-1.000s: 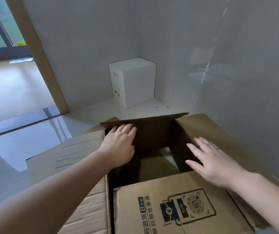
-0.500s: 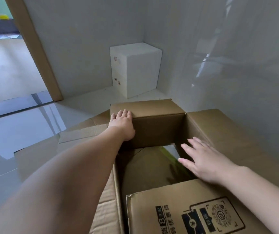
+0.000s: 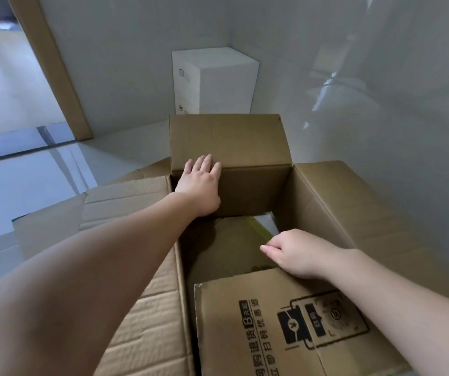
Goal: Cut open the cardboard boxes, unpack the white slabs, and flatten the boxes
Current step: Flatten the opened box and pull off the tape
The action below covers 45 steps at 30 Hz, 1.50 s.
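Two hands | left hand flat on far flap | right hand curled, grip unclear (fingertips hidden) | cardboard box open

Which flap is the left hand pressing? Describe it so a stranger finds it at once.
Start at the white stack in the wall corner. Just before it lies the open cardboard box. The far flap under the left hand is plain brown, unlike the near printed flap.

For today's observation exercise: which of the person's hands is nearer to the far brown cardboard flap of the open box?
Left. The left hand lies flat on the far brown cardboard flap at its fold; the right hand hovers over the box opening, nearer the printed flap.
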{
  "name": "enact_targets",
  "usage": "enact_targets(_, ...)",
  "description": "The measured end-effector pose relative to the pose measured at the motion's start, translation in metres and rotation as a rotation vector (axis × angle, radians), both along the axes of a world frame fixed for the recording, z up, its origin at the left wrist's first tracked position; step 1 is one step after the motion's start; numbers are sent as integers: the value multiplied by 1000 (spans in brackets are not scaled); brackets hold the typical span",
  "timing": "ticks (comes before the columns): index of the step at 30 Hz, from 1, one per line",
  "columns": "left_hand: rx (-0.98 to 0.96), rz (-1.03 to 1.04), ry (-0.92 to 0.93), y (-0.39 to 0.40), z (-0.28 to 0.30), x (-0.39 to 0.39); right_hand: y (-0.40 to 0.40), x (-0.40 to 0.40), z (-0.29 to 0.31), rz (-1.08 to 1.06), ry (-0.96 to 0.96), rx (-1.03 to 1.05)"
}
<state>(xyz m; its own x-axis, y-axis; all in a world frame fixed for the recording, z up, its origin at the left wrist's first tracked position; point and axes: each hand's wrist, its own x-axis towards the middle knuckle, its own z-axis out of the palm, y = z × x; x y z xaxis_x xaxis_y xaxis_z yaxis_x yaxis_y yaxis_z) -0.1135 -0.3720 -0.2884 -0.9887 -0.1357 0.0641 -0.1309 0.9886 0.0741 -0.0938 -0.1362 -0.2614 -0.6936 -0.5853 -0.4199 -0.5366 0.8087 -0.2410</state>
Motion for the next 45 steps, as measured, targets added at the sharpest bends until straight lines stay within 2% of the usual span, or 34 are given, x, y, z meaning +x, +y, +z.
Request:
enact_targets(5,81,-159,33,43,17,17,16,18,29,13,32,-57)
enact_targets(9,83,-326,56,77,36,26,38,32,86,13,17,-184)
enact_targets(12,97,-351,88,92,49,29,60,50,125,72,-160,-94)
enact_targets(14,98,-357,85,99,52,32,77,67,133,110,-204,21)
enact_targets(17,80,-378,48,106,49,40,100,99,117,194,-126,228)
enact_targets(20,56,-391,15,110,42,45,124,130,79,290,-131,363)
enact_targets(23,49,-381,-2,110,39,47,141,150,44,281,-104,350)
enact_targets(25,42,-380,-22,108,36,49,147,156,25,278,-20,299)
enact_targets(29,15,-362,-63,99,27,50,151,151,10,273,75,192)
enact_targets(31,5,-341,-81,91,26,49,157,143,11,195,102,102)
enact_targets(33,-7,-352,-111,86,30,51,171,131,13,-10,238,3)
enact_targets(36,42,-534,-289,96,41,70,189,105,17,-359,397,101)
enact_targets(39,42,-763,-535,130,50,102,196,79,17,-534,279,249)
enact_targets(41,22,-858,-596,149,51,121,197,69,14,-598,206,261)
enact_targets(45,91,-943,-639,165,64,142,205,61,13,-637,187,271)
